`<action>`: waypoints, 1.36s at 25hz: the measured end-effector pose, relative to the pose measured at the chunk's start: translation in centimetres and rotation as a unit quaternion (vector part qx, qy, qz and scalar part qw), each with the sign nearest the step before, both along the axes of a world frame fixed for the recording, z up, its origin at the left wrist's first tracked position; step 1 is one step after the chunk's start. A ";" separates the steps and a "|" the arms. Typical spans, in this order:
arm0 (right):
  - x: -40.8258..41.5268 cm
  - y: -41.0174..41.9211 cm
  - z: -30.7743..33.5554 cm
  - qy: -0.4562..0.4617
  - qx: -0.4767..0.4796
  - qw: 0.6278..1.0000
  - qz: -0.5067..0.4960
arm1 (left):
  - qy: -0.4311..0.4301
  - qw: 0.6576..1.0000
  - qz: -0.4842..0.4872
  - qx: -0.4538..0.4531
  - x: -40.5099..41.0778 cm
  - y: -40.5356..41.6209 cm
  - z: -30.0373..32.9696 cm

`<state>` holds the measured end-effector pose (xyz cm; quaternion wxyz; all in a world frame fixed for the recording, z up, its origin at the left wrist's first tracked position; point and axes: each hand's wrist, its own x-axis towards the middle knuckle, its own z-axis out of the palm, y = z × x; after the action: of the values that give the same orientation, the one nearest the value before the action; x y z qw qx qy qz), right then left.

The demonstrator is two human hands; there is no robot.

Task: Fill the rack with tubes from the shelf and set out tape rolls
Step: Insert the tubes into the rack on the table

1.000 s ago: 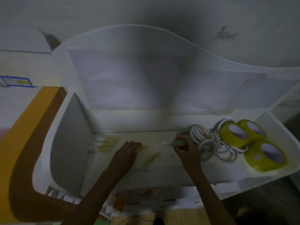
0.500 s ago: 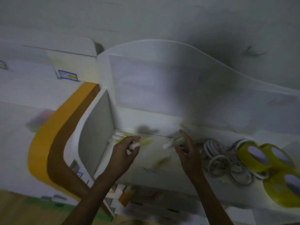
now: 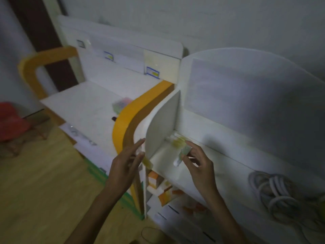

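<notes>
The white shelf unit [image 3: 228, 131] fills the right half of the view, with a tall curved back panel and a rounded white side panel [image 3: 163, 124] closing its left end. This side panel serves as the landmark here. To the left of it runs a curved orange band [image 3: 128, 117], and beyond that a white desk surface [image 3: 84, 110] with blurred pink and green items lying near the band. Far left of the panel a red chair [image 3: 10, 120] stands on the wooden floor [image 3: 44, 191]. Well to the right of the panel, on the shelf board, lies a heap of white tape rolls [image 3: 274, 191]. Below the panel, in the lower compartment, sit orange and white boxes [image 3: 158, 184], blurred.

The left hand [image 3: 124, 166] is just left of the panel's lower front edge, fingers fairly straight and pointing up toward it; a yellowish tube [image 3: 147, 162] shows against its fingers, but the blur hides whether they pinch it or only lie alongside. The right hand [image 3: 198, 162] is just right of the panel, above the shelf board, fingers spread and loosely bent, with a pale green tube [image 3: 182, 155] nipped between thumb and fingertips, its clear end pointing down and left. A few more tubes [image 3: 176, 140] lie on the shelf board in the corner right against the panel's inner foot, near the right hand's fingertips.
</notes>
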<state>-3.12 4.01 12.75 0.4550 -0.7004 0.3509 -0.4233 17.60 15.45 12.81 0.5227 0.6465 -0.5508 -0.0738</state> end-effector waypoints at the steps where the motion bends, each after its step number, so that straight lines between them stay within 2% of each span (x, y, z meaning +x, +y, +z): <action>1: 1.3 0.5 0.2 -0.001 -0.002 1.000 0.012 | 0.005 1.000 0.011 0.000 1.0 1.1 0.2; 7: 11.4 4.7 1.6 -0.021 -0.039 0.995 0.094 | 0.088 0.988 0.128 -0.010 9.3 6.3 0.7; 11: 19.9 7.5 0.8 -0.024 -0.046 0.991 0.120 | 0.069 0.989 0.127 0.011 17.4 9.0 0.2; 15: 27.6 9.1 0.1 -0.008 -0.036 0.994 0.104 | 0.059 0.994 0.081 0.043 25.1 9.9 -0.2; 18: 31.5 9.1 -0.8 0.002 -0.029 0.998 0.059 | 0.099 0.994 0.019 0.047 28.6 9.1 -0.2; 21: 34.3 8.3 -1.7 0.012 -0.027 1.000 0.002 | 0.113 0.993 0.001 0.046 31.7 7.4 -0.4; 27: 37.0 4.2 -3.9 0.001 -0.006 0.991 -0.137 | 0.036 0.994 -0.062 0.083 36.9 0.3 -2.7; 30: 38.0 1.1 -4.9 -0.027 0.031 0.980 -0.195 | 0.044 0.987 -0.097 0.121 38.4 -4.1 -3.7; 34: 39.0 -2.4 -6.4 -0.028 0.013 0.967 -0.254 | 0.028 0.984 -0.112 0.137 40.1 -9.4 -3.6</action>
<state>35.88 1.56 6.40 0.3510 -0.5701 0.5105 -0.5396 57.69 6.00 9.25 0.4330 0.6435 -0.5897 -0.2250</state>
